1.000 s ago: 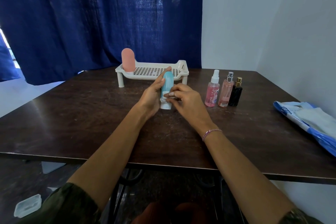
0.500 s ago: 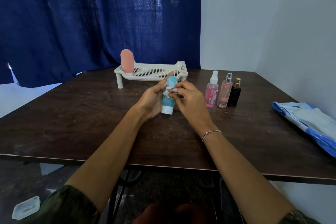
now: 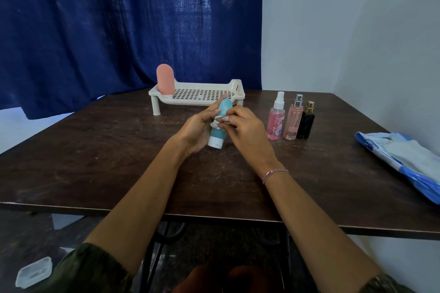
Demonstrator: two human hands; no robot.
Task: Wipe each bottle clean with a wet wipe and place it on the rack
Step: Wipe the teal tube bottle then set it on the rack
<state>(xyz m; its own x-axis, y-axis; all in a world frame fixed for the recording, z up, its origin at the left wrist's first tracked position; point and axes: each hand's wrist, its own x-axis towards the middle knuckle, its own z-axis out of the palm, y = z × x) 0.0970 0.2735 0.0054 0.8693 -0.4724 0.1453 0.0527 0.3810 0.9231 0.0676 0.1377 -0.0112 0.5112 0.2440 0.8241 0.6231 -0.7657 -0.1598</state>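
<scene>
The room is dim. Daylight seeps through the blue curtain (image 3: 119, 31), brightest in a pale patch near its middle. The white wall (image 3: 345, 31) reads grey-blue. The dark table (image 3: 95, 162) has a faint sheen and only soft shadows. The wide lens bends straight lines near the edges, and fine detail looks slightly soft.

Rack (image 3: 202, 103) behind held bottle (image 3: 225, 108), three bottles (image 3: 293, 119) right, packet (image 3: 404, 157) far right

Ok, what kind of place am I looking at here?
Probably a plain domestic room set up for the task: dark wooden table in a bare white-walled corner, navy curtain behind, small white plastic rack.
</scene>
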